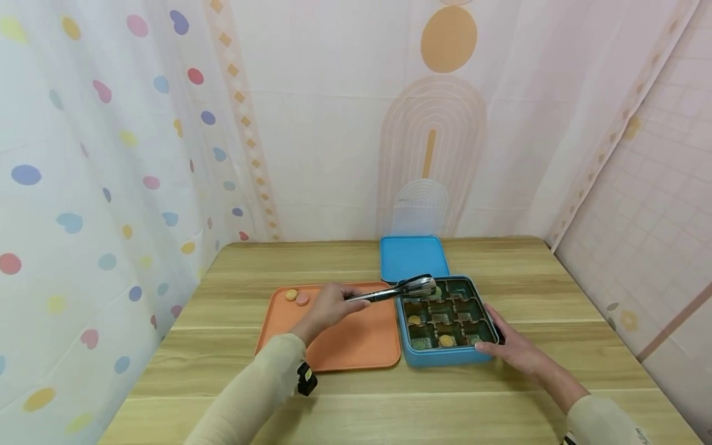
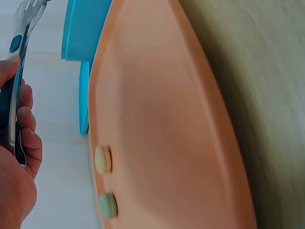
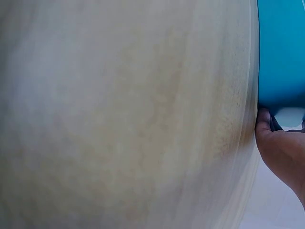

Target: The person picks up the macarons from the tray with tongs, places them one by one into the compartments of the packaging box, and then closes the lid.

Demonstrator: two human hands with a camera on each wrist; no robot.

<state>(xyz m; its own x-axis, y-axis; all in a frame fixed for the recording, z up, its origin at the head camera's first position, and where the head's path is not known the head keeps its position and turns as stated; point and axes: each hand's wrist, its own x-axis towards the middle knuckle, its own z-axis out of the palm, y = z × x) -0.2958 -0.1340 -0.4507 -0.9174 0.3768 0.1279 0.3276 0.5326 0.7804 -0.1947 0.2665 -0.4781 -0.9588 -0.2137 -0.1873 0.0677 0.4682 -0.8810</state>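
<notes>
On the wooden table [image 1: 500, 259] I see an orange tray [image 1: 356, 340] touching the left wall of a blue compartment box [image 1: 445, 357], with the blue lid [image 1: 413, 256] just behind it. The box holds small round pieces in several cells; the tray carries two, yellow [image 1: 292, 295] and pink [image 1: 302, 300], at its far left corner. My left hand [image 1: 328, 307] grips metal tongs [image 1: 389, 292], long axis running rightward, tips over the box's far-left cells. My right hand [image 1: 514, 346] rests flat against the box's near right corner.
</notes>
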